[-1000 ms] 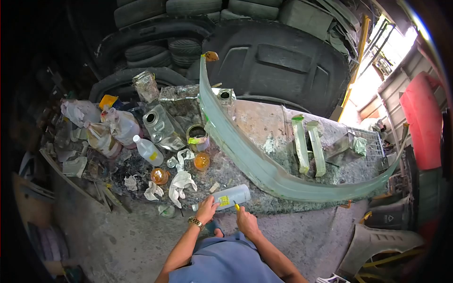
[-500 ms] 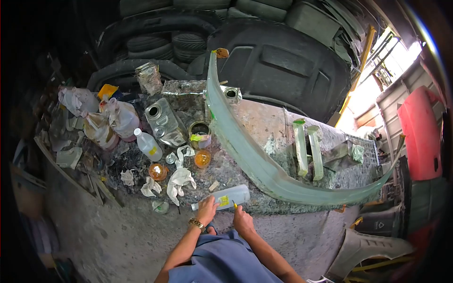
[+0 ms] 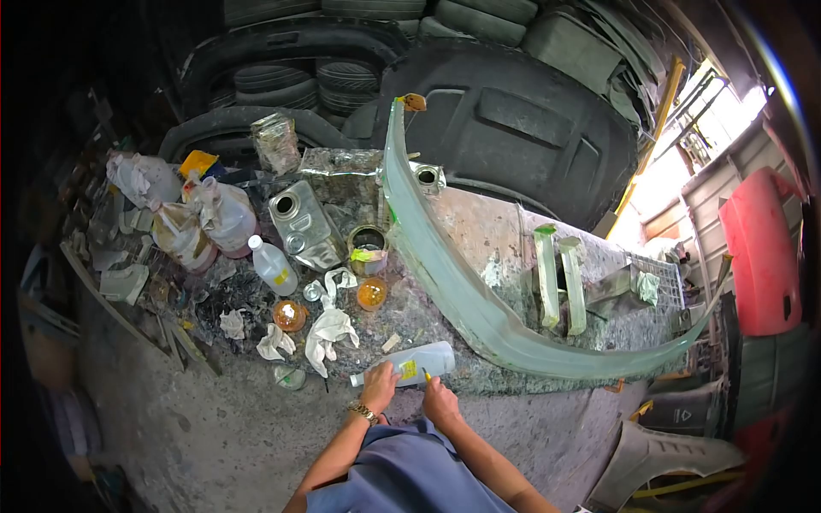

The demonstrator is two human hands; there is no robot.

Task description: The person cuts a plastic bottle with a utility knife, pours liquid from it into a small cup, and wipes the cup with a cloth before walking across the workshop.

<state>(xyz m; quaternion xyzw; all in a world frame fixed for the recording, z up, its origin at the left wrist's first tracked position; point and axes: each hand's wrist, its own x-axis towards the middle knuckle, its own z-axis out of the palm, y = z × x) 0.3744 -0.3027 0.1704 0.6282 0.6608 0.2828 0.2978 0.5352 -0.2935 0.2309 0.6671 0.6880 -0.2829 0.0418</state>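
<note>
A translucent plastic bottle [image 3: 434,358] with a yellow label lies on its side at the table's front edge, its neck to the left. My left hand [image 3: 379,386] is closed on it near the neck end, just left of the label. In my right hand [image 3: 440,402] is a slim yellow utility knife [image 3: 428,375], its tip against or just over the bottle's side, right of the label. The fine end of the blade is too small to make out. A white glove [image 3: 329,332] and a small pale block [image 3: 391,343] lie beyond the bottle.
A long pale green bumper strip [image 3: 479,316] curves across the table. Left of it are metal cans [image 3: 310,229], an upright white-capped bottle [image 3: 274,267], orange cups [image 3: 372,293] and large jugs [image 3: 227,218]. A grey fender [image 3: 654,453] lies at the lower right.
The view has shifted slightly. The knife tip has moved a little further over the bottle's side. My left hand keeps its hold near the neck.
</note>
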